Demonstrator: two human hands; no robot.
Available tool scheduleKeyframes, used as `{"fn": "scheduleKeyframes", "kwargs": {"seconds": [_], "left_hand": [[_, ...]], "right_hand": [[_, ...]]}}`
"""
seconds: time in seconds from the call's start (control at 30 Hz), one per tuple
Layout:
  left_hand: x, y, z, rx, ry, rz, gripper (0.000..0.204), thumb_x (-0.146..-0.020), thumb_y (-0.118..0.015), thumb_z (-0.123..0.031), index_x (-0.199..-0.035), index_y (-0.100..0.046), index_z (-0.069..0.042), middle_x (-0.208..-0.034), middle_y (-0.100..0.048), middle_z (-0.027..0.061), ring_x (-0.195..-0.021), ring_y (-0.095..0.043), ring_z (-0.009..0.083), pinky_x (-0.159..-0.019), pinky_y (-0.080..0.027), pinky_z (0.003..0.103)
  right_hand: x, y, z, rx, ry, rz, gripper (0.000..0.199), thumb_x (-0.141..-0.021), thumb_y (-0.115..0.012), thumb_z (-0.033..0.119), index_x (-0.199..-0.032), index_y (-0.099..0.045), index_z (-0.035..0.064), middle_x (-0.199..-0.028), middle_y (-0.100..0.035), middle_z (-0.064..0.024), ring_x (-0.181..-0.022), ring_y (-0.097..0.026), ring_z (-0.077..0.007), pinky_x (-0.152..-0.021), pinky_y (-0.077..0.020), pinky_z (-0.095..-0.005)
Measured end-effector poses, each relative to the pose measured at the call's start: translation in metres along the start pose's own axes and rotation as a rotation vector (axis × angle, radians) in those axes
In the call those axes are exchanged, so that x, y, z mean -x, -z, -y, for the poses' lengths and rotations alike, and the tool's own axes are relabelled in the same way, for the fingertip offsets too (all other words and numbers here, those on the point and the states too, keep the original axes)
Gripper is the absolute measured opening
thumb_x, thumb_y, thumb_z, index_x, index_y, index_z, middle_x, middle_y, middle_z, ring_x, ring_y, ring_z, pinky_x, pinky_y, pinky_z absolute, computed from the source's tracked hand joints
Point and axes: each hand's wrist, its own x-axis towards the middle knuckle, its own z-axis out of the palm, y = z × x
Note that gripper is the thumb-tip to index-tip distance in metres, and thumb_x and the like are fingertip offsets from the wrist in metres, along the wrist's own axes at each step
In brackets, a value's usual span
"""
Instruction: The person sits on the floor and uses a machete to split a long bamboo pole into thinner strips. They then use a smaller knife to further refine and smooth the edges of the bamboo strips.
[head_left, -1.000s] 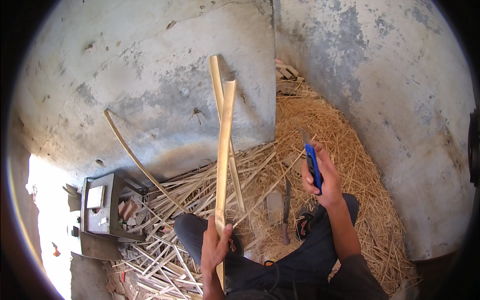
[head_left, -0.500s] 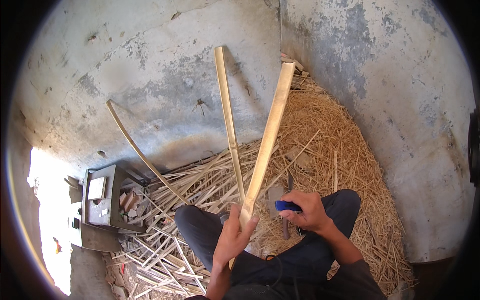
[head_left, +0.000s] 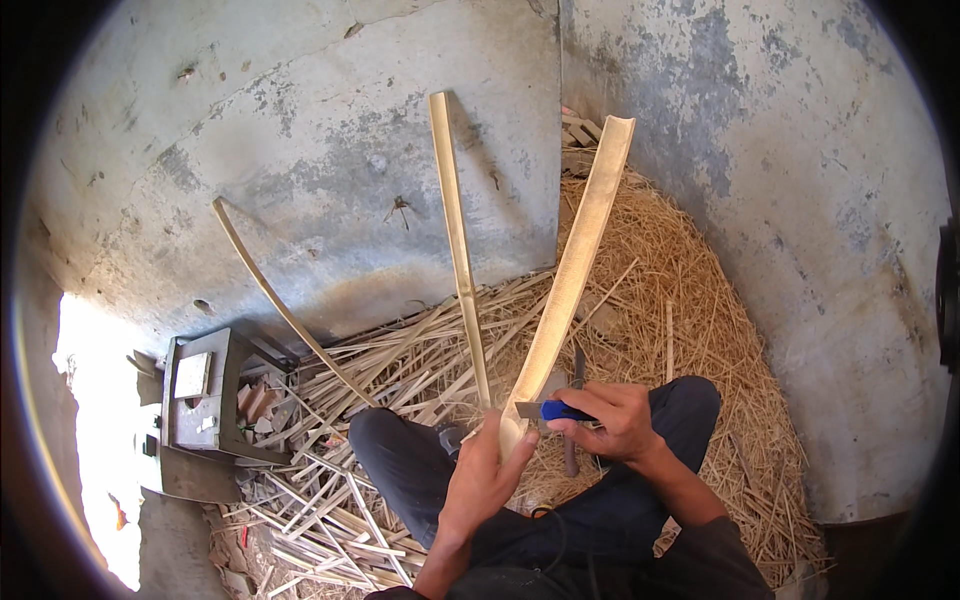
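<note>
A long split bamboo piece, pale and hollowed like a trough, slants up and away to the right from my lap. My left hand is closed around its near end, with the thumb lying along the edge. In my right hand is a knife with a blue handle. Its short grey blade points left and lies across the bamboo just above my left thumb; whether the edge touches the surface I cannot tell.
A second bamboo strip and a thin curved one lean on the worn wall. Straw-like shavings heap up on the right, split strips on the left. Beside those stands a dark box. A dark-bladed tool lies before me.
The bamboo piece's far end has swung right, and my left hand has shifted slightly right. The knife blade now shows across the bamboo; my right hand has barely moved.
</note>
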Motion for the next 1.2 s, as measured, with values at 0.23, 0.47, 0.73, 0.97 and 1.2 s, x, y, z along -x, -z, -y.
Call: {"fn": "scheduleKeyframes", "kwargs": {"seconds": [0.23, 0.47, 0.73, 0.97, 1.2], "left_hand": [[0.001, -0.002, 0.0, -0.053, 0.033, -0.02, 0.04, -0.104, -0.067, -0.032, -0.122, -0.057, 0.003, -0.087, -0.072, 0.0279, -0.083, -0.072, 0.0491, -0.071, -0.054, 0.051], [0.005, -0.005, 0.005, -0.091, 0.057, 0.003, 0.04, -0.104, -0.066, -0.033, -0.118, -0.057, 0.003, -0.087, -0.071, 0.03, -0.082, -0.07, 0.0518, -0.071, -0.053, 0.054], [0.006, -0.002, 0.003, -0.22, 0.085, 0.002, 0.042, -0.104, -0.064, -0.037, -0.12, -0.057, 0.002, -0.088, -0.07, 0.0306, -0.086, -0.067, 0.0521, -0.076, -0.052, 0.056], [0.02, 0.002, 0.015, -0.169, 0.196, 0.064, 0.04, -0.105, -0.061, -0.038, -0.119, -0.059, 0.0, -0.086, -0.069, 0.0275, -0.082, -0.066, 0.0478, -0.076, -0.05, 0.053], [0.046, 0.001, 0.055, -0.183, 0.19, 0.064, 0.033, -0.105, -0.062, -0.031, -0.116, -0.06, 0.0, -0.08, -0.068, 0.0251, -0.08, -0.069, 0.0456, -0.073, -0.052, 0.049]], "right_hand": [[-0.004, 0.003, -0.002, 0.075, 0.015, -0.065, 0.032, -0.086, -0.085, 0.043, -0.1, -0.08, 0.0145, -0.067, -0.062, 0.0013, -0.047, -0.055, -0.0173, -0.046, -0.0441, -0.0324], [-0.003, 0.008, -0.015, 0.119, -0.022, -0.102, 0.031, -0.086, -0.084, 0.042, -0.098, -0.08, 0.0144, -0.068, -0.065, 0.0, -0.05, -0.059, -0.0181, -0.048, -0.046, -0.033], [-0.008, 0.016, -0.027, 0.142, -0.005, -0.078, 0.031, -0.087, -0.083, 0.042, -0.098, -0.081, 0.0135, -0.069, -0.066, -0.0013, -0.054, -0.062, -0.0192, -0.05, -0.0475, -0.0332], [-0.016, 0.023, -0.039, 0.149, -0.053, -0.07, 0.033, -0.089, -0.082, 0.041, -0.098, -0.081, 0.0092, -0.078, -0.075, -0.0059, -0.059, -0.069, -0.0202, -0.053, -0.052, -0.0319], [-0.039, 0.032, -0.079, 0.149, -0.142, -0.175, 0.038, -0.093, -0.079, 0.044, -0.102, -0.082, 0.0077, -0.085, -0.079, -0.0091, -0.062, -0.072, -0.0204, -0.054, -0.0531, -0.0312]]}}
